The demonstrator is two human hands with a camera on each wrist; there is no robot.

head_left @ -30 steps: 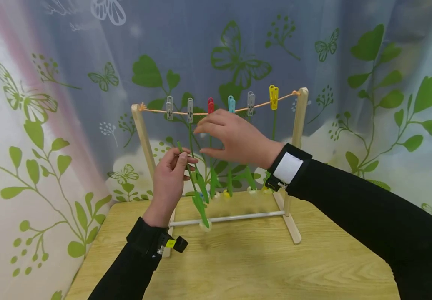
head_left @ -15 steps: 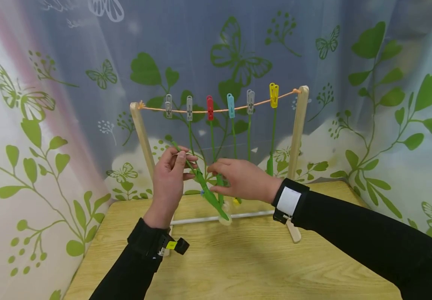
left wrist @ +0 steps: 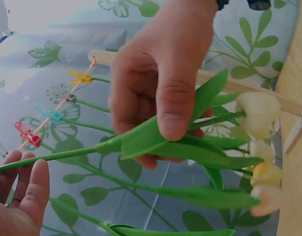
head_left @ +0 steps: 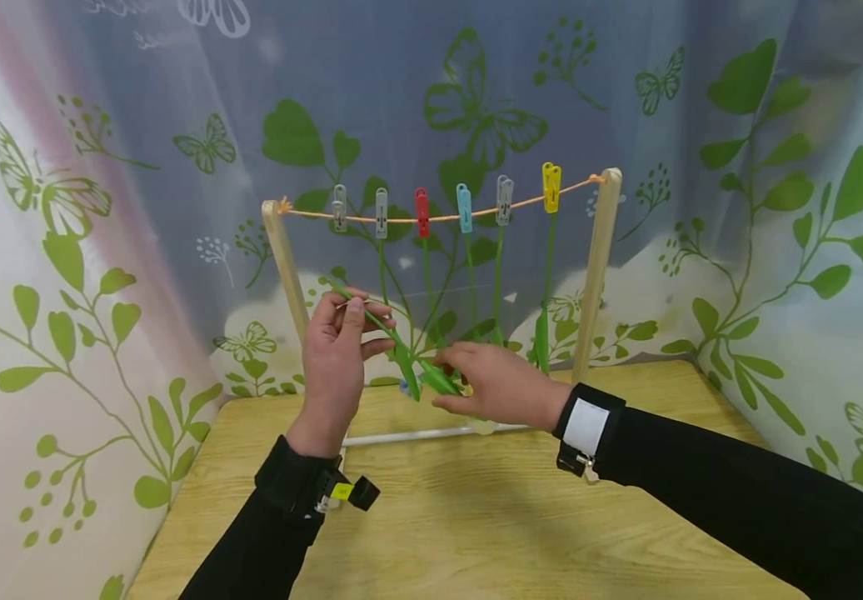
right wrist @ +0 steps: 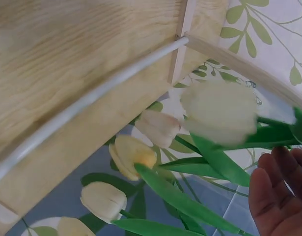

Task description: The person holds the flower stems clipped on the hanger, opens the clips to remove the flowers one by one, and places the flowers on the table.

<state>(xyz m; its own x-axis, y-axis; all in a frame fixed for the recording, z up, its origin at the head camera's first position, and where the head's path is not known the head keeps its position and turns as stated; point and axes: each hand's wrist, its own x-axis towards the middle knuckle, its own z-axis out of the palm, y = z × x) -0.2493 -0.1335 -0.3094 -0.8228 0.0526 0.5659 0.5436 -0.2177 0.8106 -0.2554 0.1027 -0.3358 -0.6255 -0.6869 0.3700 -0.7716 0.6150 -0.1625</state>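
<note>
My left hand point(head_left: 336, 358) holds the thin green stem of an artificial tulip point(left wrist: 67, 155), pinched near its upper end. Lower on the same flower, my right hand point(head_left: 502, 383) grips the green leaves point(left wrist: 155, 147) between thumb and fingers. The tulip's pale white bloom point(right wrist: 219, 110) hangs past the right hand, blurred in the right wrist view. Behind, several tulips hang blooms down from clothespins on an orange cord point(head_left: 442, 218). A red clothespin point(head_left: 422, 212) and a light blue clothespin point(head_left: 465, 208) each hold a stem. Under the leftmost grey clothespin point(head_left: 339, 208) no stem shows.
Wooden posts point(head_left: 598, 275) carry the cord at either side, joined low down by a white rod point(head_left: 416, 436). This rack stands on a wood-grain table point(head_left: 461, 533). A leaf-patterned curtain point(head_left: 371, 75) hangs close behind. A yellow clothespin point(head_left: 551, 187) sits near the right post.
My right hand has come down from in front of the cord to the tulip's leaves, and the bloom end has swung to the right. The left hand has stayed almost still on the stem.
</note>
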